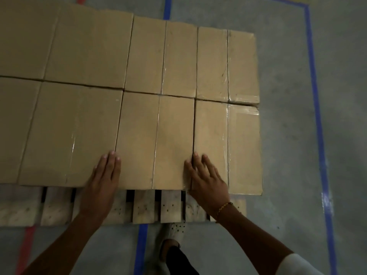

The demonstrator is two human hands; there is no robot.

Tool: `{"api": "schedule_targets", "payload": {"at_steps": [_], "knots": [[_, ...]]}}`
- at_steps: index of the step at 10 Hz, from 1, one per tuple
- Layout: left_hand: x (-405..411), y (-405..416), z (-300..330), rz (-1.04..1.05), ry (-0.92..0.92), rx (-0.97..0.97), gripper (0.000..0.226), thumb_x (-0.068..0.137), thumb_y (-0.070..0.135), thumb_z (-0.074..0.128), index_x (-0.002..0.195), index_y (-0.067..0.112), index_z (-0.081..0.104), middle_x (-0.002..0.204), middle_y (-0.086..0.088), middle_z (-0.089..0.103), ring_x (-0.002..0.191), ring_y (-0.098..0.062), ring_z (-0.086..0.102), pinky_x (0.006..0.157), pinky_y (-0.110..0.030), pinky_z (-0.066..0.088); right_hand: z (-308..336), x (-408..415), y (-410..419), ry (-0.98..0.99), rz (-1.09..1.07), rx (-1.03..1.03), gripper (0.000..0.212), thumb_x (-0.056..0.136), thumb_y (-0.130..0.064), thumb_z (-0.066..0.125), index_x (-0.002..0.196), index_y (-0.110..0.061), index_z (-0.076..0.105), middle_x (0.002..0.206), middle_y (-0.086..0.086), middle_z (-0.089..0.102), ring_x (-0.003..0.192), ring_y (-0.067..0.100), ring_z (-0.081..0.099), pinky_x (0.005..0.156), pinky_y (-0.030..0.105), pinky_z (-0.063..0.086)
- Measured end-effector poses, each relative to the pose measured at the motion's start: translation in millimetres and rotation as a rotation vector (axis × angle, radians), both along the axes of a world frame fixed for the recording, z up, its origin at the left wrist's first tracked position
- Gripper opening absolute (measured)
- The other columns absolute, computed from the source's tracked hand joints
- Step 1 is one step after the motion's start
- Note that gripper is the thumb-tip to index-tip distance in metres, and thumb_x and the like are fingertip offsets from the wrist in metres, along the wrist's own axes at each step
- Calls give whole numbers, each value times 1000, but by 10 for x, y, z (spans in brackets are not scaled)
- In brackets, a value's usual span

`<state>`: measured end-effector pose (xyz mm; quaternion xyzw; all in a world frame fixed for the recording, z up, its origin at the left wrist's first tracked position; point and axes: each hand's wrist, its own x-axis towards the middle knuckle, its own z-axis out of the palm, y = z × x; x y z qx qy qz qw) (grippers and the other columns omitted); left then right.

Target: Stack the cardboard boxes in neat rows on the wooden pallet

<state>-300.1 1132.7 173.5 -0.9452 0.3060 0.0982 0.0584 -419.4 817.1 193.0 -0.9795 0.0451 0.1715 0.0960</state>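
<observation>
Several brown cardboard boxes lie flat in two rows on the wooden pallet (pixel 149 209), sealed with clear tape. The near-middle box (pixel 155 135) sits between my hands. My left hand (pixel 105 173) rests flat, fingers straight, over the seam at that box's left edge. Over the seam at its right edge, my right hand (pixel 206 177) lies flat with fingers spread, touching the neighbouring near-right box (pixel 228 147). A far row of boxes (pixel 178 56) butts against the near row. Neither hand grips anything.
The pallet's near slats stick out in front of the boxes. Grey concrete floor (pixel 288 96) surrounds it, marked with blue tape lines (pixel 315 96) at right and a red line (pixel 25 249) at lower left. My shoe (pixel 176 231) stands just before the pallet.
</observation>
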Motion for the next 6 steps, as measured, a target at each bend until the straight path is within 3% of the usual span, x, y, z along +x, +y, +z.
{"api": "schedule_targets", "payload": {"at_steps": [1,2,3,4,5,6], "knots": [[1,-14,-9,7,40,4,92,72,-33,51,154,-11,17,164,-29,10,151,-46,17,112,-57,40,22,34,46,44,-38,66,110,81,-43,79,162,-25,7,170,8,-2,156,35,0,122,55,20],[-34,-163,75,130,136,13,96,69,-28,63,153,-12,21,163,-31,14,150,-48,21,110,-57,42,117,65,35,62,-47,114,110,81,-44,79,162,-26,7,170,7,-4,156,34,-4,121,55,19],[-299,-701,334,469,277,-47,82,84,12,75,153,-3,32,165,-25,14,150,-45,20,118,-55,32,291,131,-114,187,11,170,105,85,-53,72,162,-30,6,171,3,-7,157,32,-9,119,53,29],[-567,-1109,506,743,468,-252,67,93,32,68,150,6,41,167,-17,15,151,-37,22,120,-48,29,419,216,-299,236,125,172,94,90,-54,67,161,-33,10,171,-2,-6,157,28,-7,115,52,38],[-1155,-1653,702,938,542,-552,51,97,39,60,140,13,55,150,-10,48,133,-30,49,105,-41,45,690,460,-719,370,292,219,70,98,-44,59,158,-23,30,168,1,20,152,28,22,119,43,33],[-1464,-1841,759,968,379,-612,33,96,34,62,123,14,66,122,-9,67,110,-29,63,84,-37,51,870,540,-968,441,351,176,58,102,-42,54,153,-20,39,156,7,45,141,29,44,115,39,37]]}}
